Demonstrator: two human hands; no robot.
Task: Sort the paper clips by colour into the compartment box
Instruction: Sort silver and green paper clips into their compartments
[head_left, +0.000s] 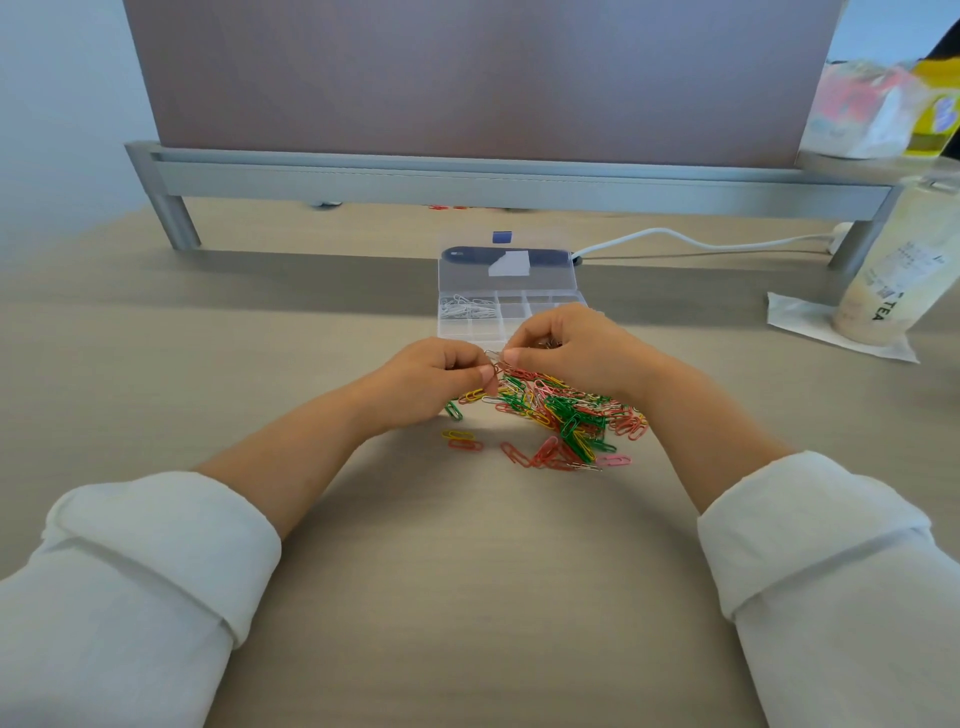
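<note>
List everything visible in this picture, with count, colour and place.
Loose wire paper clips: many; red, green, yellow, pink; heap on the beige desk.
Clear plastic compartment box: one; lid open; behind the heap.
White paper clips: several; box's back left compartment.
Dark blue flat device: one; behind the box, white cable attached.
Grey metal monitor stand: one; desk's back.
Blurred bags: two; stand's right end.
Tall plastic tea cup: one; beige; right, on a white napkin.
Left hand, right hand: fingers of both pinch one held paper clip above the heap.
</note>
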